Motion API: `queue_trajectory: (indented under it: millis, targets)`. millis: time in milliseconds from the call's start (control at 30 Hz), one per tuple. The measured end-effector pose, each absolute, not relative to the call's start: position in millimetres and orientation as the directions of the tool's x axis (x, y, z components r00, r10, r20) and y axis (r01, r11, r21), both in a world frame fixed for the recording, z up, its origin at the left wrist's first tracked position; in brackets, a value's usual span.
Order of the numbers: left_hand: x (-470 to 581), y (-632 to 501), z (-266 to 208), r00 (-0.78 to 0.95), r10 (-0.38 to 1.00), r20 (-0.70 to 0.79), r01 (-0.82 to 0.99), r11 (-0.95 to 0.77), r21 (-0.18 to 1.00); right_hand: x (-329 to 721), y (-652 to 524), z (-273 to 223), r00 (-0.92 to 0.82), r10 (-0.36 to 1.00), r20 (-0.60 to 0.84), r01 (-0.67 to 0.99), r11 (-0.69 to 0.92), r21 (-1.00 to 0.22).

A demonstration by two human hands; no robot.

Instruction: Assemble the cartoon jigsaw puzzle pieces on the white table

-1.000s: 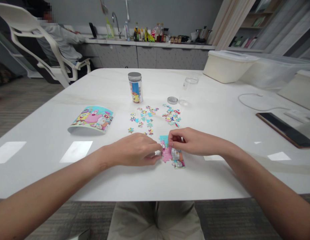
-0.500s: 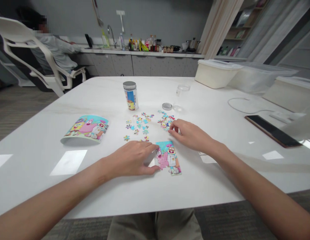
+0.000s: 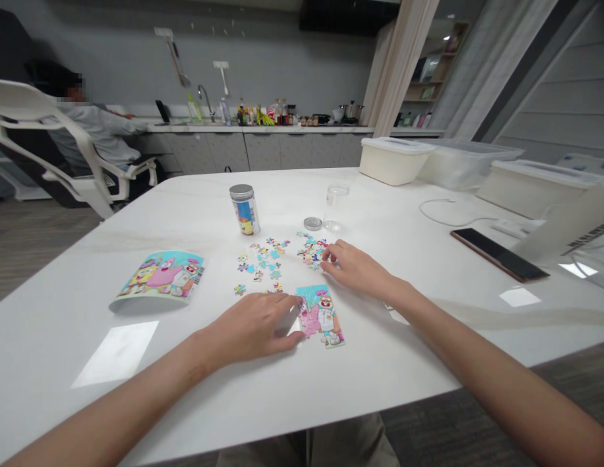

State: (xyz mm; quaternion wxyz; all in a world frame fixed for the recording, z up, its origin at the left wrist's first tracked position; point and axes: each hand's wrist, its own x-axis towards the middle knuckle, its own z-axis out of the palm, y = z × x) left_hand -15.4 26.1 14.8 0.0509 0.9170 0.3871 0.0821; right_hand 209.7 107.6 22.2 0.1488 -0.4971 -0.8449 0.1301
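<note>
On the white table lies a partly joined jigsaw puzzle (image 3: 326,314) showing pink and brown cartoon figures on blue. My left hand (image 3: 260,324) rests at its left edge, thumb and fingers apart. Beyond the puzzle, my right hand (image 3: 353,267) reaches into the right group of loose puzzle pieces (image 3: 309,248); its fingers are bent, with a small gap between thumb and forefinger. No piece shows in its grasp. A second group of loose pieces (image 3: 263,264) is spread to the left of that one. The curved picture sheet (image 3: 163,279) with the cartoon figures lies farther left.
Behind the pieces stand a lidded jar (image 3: 244,211), a metal lid (image 3: 312,224) and a clear open jar (image 3: 337,207). At right are a phone (image 3: 499,253), a white cable (image 3: 442,201) and storage boxes (image 3: 396,162). A person (image 3: 95,130) sits at far left.
The view has tilted up and swung slightly right, so the table things appear shifted left and lower. Both hands keep nearly the same places at the puzzle and the pieces.
</note>
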Motion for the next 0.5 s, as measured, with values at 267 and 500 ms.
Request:
queue_trajectory:
  millis: [267, 500]
  targets:
    - [-18.3, 28.2, 14.6, 0.683, 0.720, 0.125, 0.704, -0.694, 0.149, 212.2, 113.6, 17.5, -0.506, 0.851, 0.139, 0.752, 0.515, -0.411]
    - [-14.0, 28.2, 14.4, 0.663, 0.741, 0.109, 0.722, -0.671, 0.169, 210.3, 111.8, 15.6, -0.589, 0.783, 0.200, 0.679, 0.614, -0.403]
